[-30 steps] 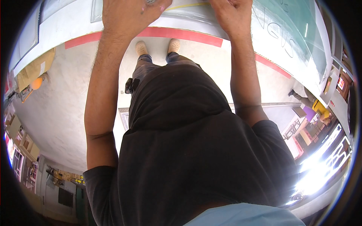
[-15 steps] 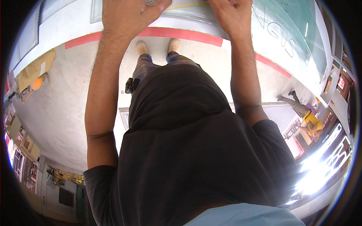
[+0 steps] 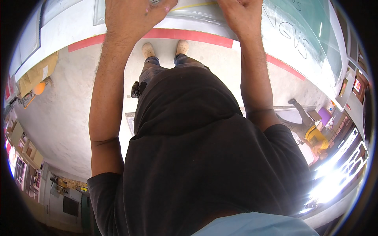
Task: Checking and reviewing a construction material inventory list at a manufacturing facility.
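At the top edge of the head view, both my hands are over a white work table [image 3: 157,36] with a red front edge. The thumb of my left hand [image 3: 128,19] stretches toward the right; its fingers are cut off by the picture's edge. My right hand [image 3: 245,17] is partly curled, with its fingertips also out of view. A thin yellow strip [image 3: 193,6] runs between the hands over clear plastic film [image 3: 201,15]. Whether either hand grips the strip cannot be made out.
A greenish sheet [image 3: 311,23] under clear film, with dark handwriting, lies on the right. Framed panels [image 3: 27,39] are at the far left, near a cardboard box [image 3: 39,72] and an orange ball-shaped thing [image 3: 38,88]. Another person in yellow [image 3: 315,135] is behind at right.
My hands have stayed almost in the same place. The other person in yellow has moved toward the left in the picture, closer behind my right arm.
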The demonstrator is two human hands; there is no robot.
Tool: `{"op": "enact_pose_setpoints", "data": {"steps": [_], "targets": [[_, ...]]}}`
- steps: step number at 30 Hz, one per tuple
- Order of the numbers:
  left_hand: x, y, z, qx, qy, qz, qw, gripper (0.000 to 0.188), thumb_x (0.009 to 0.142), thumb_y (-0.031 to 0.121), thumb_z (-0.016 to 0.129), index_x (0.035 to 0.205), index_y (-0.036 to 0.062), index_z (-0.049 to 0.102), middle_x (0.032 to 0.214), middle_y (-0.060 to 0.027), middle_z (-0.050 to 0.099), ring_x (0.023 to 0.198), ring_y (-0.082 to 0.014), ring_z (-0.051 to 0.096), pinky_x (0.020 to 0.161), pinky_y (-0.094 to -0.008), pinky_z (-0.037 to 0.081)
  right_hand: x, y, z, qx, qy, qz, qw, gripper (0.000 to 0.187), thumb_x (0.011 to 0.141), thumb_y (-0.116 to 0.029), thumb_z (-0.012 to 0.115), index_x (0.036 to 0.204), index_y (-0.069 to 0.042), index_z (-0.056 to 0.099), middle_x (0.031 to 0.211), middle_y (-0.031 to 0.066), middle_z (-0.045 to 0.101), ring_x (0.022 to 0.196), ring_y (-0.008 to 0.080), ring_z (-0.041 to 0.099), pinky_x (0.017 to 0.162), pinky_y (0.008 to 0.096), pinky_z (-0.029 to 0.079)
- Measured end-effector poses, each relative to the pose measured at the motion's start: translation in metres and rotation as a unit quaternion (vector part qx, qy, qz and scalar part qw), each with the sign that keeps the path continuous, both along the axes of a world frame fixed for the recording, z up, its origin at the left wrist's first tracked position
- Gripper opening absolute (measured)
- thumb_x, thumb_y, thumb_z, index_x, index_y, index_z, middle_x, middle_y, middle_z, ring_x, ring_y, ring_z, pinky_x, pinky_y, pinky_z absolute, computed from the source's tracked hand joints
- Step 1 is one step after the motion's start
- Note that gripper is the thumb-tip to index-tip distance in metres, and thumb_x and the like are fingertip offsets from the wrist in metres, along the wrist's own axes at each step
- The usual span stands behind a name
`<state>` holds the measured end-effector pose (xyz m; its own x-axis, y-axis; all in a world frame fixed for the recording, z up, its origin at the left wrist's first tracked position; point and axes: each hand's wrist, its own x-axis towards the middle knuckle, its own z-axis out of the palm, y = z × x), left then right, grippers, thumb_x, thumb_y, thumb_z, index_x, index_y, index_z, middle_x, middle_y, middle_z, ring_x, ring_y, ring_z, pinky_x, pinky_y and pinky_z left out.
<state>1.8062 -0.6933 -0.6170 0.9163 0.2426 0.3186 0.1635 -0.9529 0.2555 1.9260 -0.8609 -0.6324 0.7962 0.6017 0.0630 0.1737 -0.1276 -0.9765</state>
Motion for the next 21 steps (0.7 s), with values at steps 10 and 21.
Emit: {"op": "enact_pose_setpoints", "data": {"steps": [10, 21], "targets": [[0.0, 0.0, 0.004, -0.011, -0.001, -0.002, 1.0, 0.051, 0.074, 0.024, 0.075, 0.119, 0.0038, 0.063, 0.137, -0.0205, 0.05, 0.132, -0.0411, 0.04, 0.111, -0.0529, 0.027, -0.001, 0.0, 0.003, -0.009, 0.01, -0.017, 1.0, 0.004, 0.085, -0.004, 0.063, 0.083, -0.001, 0.062, 0.076, 0.0006, 0.059, 0.073, 0.0096, 0.055, 0.067, 0.0255, 0.045], [0.012, 0.006, 0.011, 0.003, -0.022, -0.007, 1.0, 0.05, 0.073, 0.024, 0.075, 0.118, 0.0039, 0.064, 0.136, -0.0197, 0.052, 0.13, -0.0416, 0.041, 0.109, -0.0528, 0.029, 0.015, -0.001, 0.019, -0.023, 0.069, -0.04, 0.997, 0.003, 0.085, -0.004, 0.063, 0.084, -0.001, 0.062, 0.075, 0.0008, 0.061, 0.072, 0.01, 0.056, 0.067, 0.0253, 0.045]]}}
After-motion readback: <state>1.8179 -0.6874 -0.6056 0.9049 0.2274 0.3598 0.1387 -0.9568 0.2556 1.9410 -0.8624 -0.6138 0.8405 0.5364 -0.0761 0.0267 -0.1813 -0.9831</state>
